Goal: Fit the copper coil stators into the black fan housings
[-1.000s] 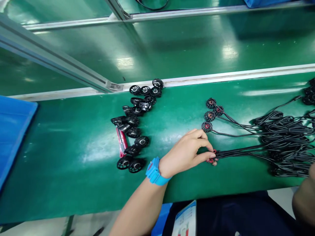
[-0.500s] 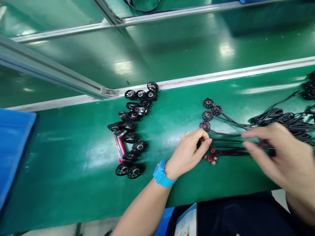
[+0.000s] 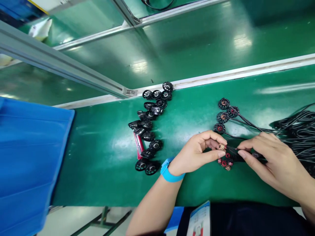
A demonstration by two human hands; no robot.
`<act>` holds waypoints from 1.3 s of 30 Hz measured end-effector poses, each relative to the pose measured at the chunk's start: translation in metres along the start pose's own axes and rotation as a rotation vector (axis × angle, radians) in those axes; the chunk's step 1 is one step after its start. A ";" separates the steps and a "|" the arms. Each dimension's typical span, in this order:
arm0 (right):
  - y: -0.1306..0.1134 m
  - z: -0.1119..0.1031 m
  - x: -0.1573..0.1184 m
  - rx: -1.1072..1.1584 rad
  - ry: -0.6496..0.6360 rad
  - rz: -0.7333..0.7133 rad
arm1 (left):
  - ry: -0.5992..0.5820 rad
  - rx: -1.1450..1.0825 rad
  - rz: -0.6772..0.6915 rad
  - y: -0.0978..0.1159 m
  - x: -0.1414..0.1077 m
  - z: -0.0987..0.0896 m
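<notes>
My left hand (image 3: 198, 152), with a blue band at its wrist, pinches a small copper-wound motor stator (image 3: 221, 147) between thumb and fingertips. Thin wires (image 3: 231, 148) run from that stator to my right hand (image 3: 272, 159), whose thumb and forefinger are closed on them. Just below, several loose red and copper stators (image 3: 223, 163) lie on the green bench with black leads trailing right. Beyond my left fingertips are several stators seated in round black bases (image 3: 223, 104), each with a black cable.
A heap of coiled black cables (image 3: 302, 134) lies at the right. Left of my hands stands an uneven row of round black housings (image 3: 156, 144), beside a red and silver tool (image 3: 138, 146). A blue bin (image 3: 27, 164) is at far left; a metal post (image 3: 81, 65) rises behind.
My right hand has come in and closed on the wires. The stator in my left hand now shows, held above the loose ones. The view has swung left, showing more of the blue bin.
</notes>
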State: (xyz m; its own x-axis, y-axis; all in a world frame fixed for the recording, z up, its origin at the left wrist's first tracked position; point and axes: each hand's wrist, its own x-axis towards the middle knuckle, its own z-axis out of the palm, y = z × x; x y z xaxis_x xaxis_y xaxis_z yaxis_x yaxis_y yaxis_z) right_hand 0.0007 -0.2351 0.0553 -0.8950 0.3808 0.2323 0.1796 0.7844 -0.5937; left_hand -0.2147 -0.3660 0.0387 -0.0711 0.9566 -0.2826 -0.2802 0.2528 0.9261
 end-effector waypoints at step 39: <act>-0.007 -0.004 0.000 0.092 0.113 0.017 | -0.026 0.350 0.120 0.004 -0.005 -0.011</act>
State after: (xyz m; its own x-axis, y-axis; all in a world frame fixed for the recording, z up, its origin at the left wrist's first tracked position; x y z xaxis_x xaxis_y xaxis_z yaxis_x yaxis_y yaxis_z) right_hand 0.0006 -0.2389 0.0624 -0.8394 0.4505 0.3041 0.1514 0.7311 -0.6653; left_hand -0.2259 -0.3717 0.0412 -0.0579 0.9847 -0.1642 0.0736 0.1682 0.9830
